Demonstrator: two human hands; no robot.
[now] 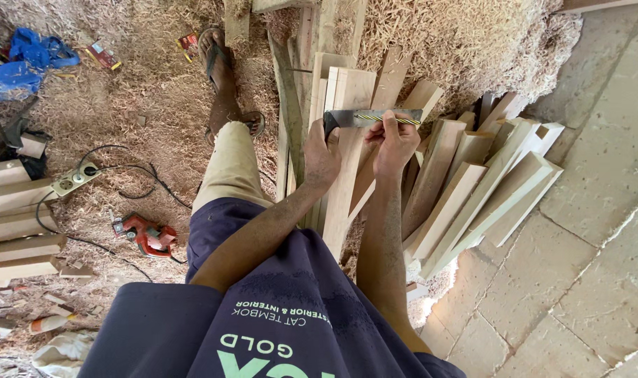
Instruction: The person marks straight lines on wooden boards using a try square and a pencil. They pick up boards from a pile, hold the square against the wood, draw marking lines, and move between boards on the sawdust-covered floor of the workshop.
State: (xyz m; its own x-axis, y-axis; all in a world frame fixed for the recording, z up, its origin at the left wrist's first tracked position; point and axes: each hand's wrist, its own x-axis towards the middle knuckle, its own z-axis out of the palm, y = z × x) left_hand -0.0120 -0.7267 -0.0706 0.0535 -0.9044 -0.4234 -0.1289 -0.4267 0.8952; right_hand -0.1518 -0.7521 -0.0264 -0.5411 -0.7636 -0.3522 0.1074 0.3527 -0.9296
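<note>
I look down at a long pale wooden plank (343,189) standing in front of my legs. My left hand (320,155) grips the dark stock of a metal try square (371,118) laid across the plank's upper end. My right hand (394,142) holds a yellow-and-black striped pencil (387,119) against the square's blade. Both hands are touching the plank's top part.
A stack of cut planks (473,189) leans to the right on the stone floor (585,231). Wood shavings (144,91) cover the ground. On the left lie a red power tool (147,235), a socket strip (74,179) with cables, more boards (14,231) and blue cloth (25,63).
</note>
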